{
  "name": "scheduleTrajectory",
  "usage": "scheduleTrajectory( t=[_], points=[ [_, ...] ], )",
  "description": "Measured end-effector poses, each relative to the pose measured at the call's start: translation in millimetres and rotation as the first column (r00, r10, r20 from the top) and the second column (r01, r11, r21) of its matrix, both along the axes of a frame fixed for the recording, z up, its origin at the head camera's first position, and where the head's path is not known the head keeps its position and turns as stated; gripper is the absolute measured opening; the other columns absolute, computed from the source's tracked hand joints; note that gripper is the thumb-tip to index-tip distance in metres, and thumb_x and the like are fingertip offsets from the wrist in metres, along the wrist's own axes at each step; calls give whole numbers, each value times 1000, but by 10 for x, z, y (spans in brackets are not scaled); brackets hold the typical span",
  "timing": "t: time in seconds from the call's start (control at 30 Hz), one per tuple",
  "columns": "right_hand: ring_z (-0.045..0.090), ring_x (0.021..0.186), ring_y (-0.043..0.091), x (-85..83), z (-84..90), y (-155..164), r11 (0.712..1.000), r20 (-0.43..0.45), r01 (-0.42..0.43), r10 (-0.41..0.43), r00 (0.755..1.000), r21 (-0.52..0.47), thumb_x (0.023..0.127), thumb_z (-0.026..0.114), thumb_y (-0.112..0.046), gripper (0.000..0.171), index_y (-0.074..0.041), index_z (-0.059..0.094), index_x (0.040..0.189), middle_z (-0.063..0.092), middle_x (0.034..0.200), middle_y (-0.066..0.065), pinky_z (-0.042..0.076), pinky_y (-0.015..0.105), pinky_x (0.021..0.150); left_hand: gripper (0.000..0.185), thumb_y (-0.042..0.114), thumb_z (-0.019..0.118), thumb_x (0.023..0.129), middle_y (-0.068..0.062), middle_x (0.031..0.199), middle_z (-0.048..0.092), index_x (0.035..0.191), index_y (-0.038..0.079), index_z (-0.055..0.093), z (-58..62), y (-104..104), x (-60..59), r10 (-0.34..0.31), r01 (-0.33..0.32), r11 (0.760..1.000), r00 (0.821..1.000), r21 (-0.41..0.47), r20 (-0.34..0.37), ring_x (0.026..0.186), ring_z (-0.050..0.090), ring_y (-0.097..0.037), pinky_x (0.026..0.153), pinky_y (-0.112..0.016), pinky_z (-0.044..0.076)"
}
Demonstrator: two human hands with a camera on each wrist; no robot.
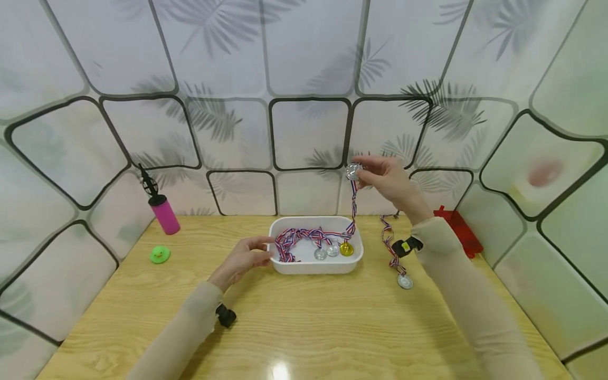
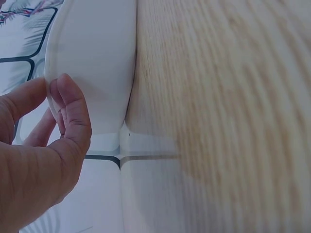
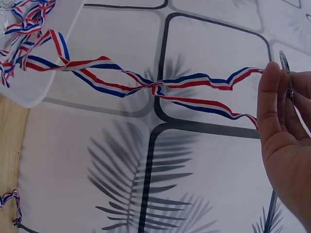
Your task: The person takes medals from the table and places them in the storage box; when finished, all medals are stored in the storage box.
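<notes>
A white tray (image 1: 309, 266) stands mid-table with several medals on red, white and blue ribbons in it. My left hand (image 1: 244, 257) grips the tray's left rim (image 2: 73, 58), thumb and fingers pinching it. My right hand (image 1: 387, 177) is raised above the tray's right end and pinches a silver medal (image 1: 353, 171). Its striped ribbon (image 3: 160, 87) hangs down into the tray. Another silver medal (image 1: 405, 281) with its ribbon lies on the table right of the tray.
A pink pump (image 1: 163, 211) stands at the back left with a green toy (image 1: 160, 255) near it. A red object (image 1: 458, 229) lies at the back right. Patterned walls close in the wooden table (image 1: 304, 327) on three sides.
</notes>
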State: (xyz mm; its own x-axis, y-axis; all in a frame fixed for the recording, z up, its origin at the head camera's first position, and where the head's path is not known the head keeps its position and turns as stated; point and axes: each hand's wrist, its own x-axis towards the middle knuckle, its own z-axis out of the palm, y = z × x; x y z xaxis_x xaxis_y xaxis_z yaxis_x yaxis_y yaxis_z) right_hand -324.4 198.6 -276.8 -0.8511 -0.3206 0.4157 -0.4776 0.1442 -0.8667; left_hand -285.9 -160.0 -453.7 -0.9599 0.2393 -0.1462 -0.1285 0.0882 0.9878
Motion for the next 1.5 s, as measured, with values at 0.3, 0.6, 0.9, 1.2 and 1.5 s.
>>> scheduleTrajectory(
  t=[0.3, 0.6, 0.9, 1.2, 1.5],
  points=[
    [67, 78, 17, -164, -190, -321, 992, 80, -17, 7, 997, 127, 96, 61, -5, 38, 5, 57, 132, 69, 94, 0, 60, 29, 75, 48, -5, 62, 91, -7, 98, 49, 137, -9, 49, 7, -18, 29, -9, 9, 1000, 1000, 10, -5, 76, 61, -14, 75, -25, 58],
    [67, 84, 29, -278, -362, -684, 978, 124, -65, 41, 991, 197, 96, 60, -5, 36, 1, 59, 132, 68, 111, 23, 60, 33, 76, 47, -4, 62, 91, -6, 97, 49, 137, -8, 50, -6, -19, 28, -4, 4, 1000, 1000, 6, 0, 76, 61, -14, 75, -26, 59],
    [67, 84, 36, -302, -398, -974, 976, 142, -86, 58, 988, 199, 96, 60, -6, 37, 0, 59, 132, 69, 112, 21, 60, 37, 78, 47, -4, 62, 91, -7, 99, 50, 136, -7, 51, -12, -8, 24, 2, -2, 1000, 1000, 4, 7, 76, 61, -14, 74, -24, 58],
    [66, 93, 36, -327, -478, -1121, 979, 175, -111, 82, 981, 169, 95, 61, -3, 37, 3, 58, 131, 65, 120, 23, 60, 41, 82, 45, -3, 63, 91, -7, 98, 51, 135, -4, 54, -6, -8, 16, 15, -15, 1000, 1000, -6, 9, 76, 62, -16, 73, -26, 58],
    [66, 93, 38, -345, -675, -1215, 962, 185, -152, 111, 976, 226, 94, 59, 1, 37, 6, 57, 130, 63, 123, 23, 61, 39, 79, 46, -4, 63, 90, -6, 97, 52, 135, -4, 53, 0, -17, 3, 12, -12, 1000, 1000, -9, 14, 77, 63, -17, 77, -29, 59]
  ],
)
